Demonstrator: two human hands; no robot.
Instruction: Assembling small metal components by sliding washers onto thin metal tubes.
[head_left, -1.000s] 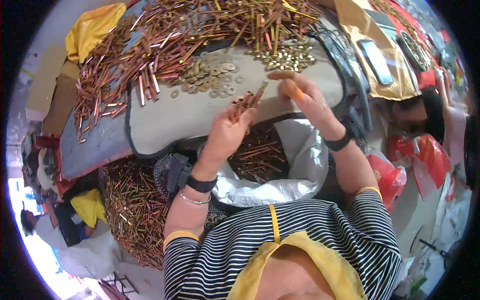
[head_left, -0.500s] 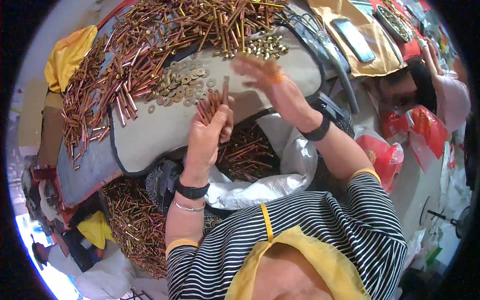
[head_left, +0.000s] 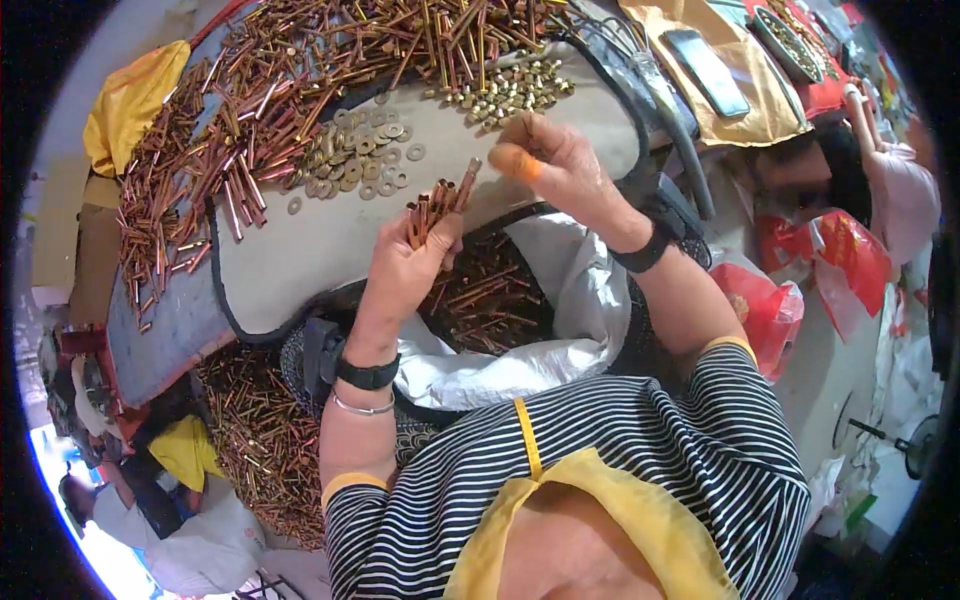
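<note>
My left hand (head_left: 402, 270) is closed round a bunch of copper-coloured bolts (head_left: 432, 208), their ends pointing away from me. One bolt (head_left: 468, 182) sticks out past the others, tilted to the right. My right hand (head_left: 572, 170) has its fingers curled in a pinch, with orange tape (head_left: 518, 163) on one finger. Whether a small piece sits between those fingertips is hidden. Just beyond it lies a pile of brass-coloured nuts (head_left: 515, 95). Flat round washers (head_left: 352, 172) are heaped to the left of the nuts on the beige mat (head_left: 290, 270).
A big heap of bolts (head_left: 300, 70) covers the table's far side. Below the mat, a white sack (head_left: 590, 300) stands open with bolts inside. More bolts (head_left: 255, 420) fill a container at lower left. A phone (head_left: 706, 72) lies at the far right; red plastic bags (head_left: 765, 310) lie beside my right arm.
My right hand's fingers went from stretched out to curled in, staying near the nuts. My left hand shifted slightly left and down, and the long bolt now leans further right.
</note>
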